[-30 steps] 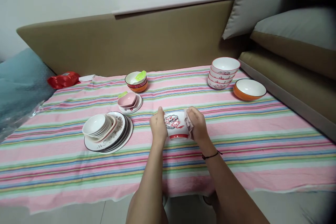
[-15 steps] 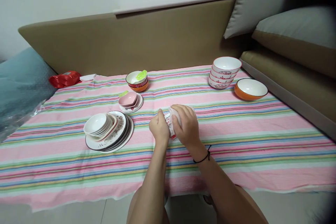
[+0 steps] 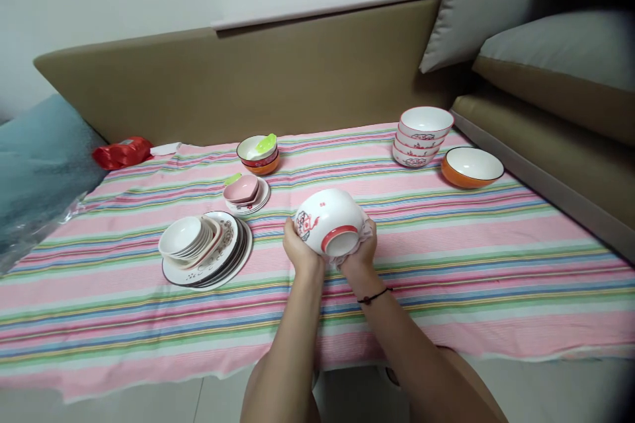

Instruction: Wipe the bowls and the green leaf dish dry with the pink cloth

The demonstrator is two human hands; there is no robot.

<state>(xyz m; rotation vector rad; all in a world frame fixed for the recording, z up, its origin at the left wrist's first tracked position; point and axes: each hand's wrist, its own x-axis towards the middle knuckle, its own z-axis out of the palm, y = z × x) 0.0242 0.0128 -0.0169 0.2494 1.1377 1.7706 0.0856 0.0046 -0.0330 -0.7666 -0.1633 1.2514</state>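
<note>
A white bowl (image 3: 327,211) with a red pattern is tipped on its side between my hands, its red-ringed base facing me. My left hand (image 3: 301,252) grips the bowl at its left edge, the fingers partly hidden behind it. On the other side my right hand (image 3: 364,254) presses a pale, crumpled cloth (image 3: 366,232) against the bowl. Most of that cloth is hidden by the hand and the bowl.
Left on the striped cloth (image 3: 446,297) stand stacked plates with small white bowls (image 3: 179,236), a pink dish (image 3: 241,189) on small plates, and coloured bowls (image 3: 258,157). Right are stacked white bowls (image 3: 424,135) and an orange bowl (image 3: 471,168). A red bundle (image 3: 124,153) lies back left.
The bowl has been turned so its underside and base ring now face me. My right hand has moved from on top to the bowl's lower right side, with the cloth.
</note>
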